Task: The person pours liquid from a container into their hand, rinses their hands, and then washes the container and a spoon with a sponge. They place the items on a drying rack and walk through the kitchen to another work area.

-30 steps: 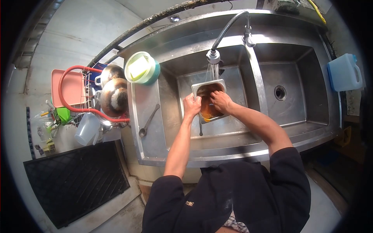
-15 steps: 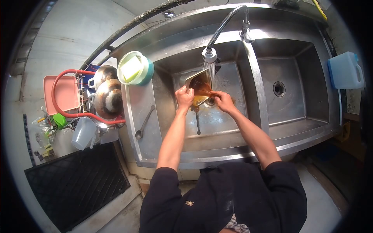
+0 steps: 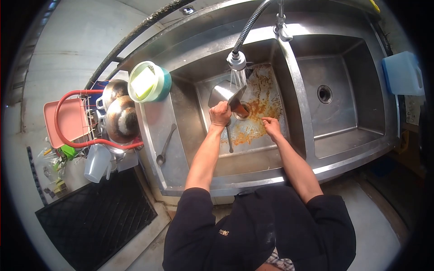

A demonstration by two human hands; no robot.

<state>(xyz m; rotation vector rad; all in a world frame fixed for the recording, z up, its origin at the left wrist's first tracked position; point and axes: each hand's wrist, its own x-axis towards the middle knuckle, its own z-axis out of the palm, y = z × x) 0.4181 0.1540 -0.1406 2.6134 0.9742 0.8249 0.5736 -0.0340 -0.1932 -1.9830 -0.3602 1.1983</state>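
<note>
My left hand (image 3: 220,114) grips the rim of a steel food pan (image 3: 224,91), which is tipped on its side over the left sink basin (image 3: 253,159). Water from the spray head (image 3: 236,60) falls onto the pan's outer wall. Reddish-brown liquid runs from its mouth beside the drain (image 3: 242,111). Orange-brown food residue (image 3: 266,97) is spread over the basin floor. Off the pan, my right hand (image 3: 272,128) hovers above the basin with curled fingers and nothing visible in them. A dark utensil handle (image 3: 229,139) lies in the basin, its other end hidden.
On the left ledge are a green tub (image 3: 149,81) holding a sponge and a ladle-like spoon (image 3: 166,147). Farther left stands a rack with metal pots (image 3: 120,118), a pink tray (image 3: 63,118) and a clear pitcher (image 3: 97,162). A blue jug (image 3: 402,73) sits far right.
The pan has tipped over, spilling its orange-brown contents across the basin floor. My right hand has let go of its rim and moved right and down. The view has shifted slightly.
</note>
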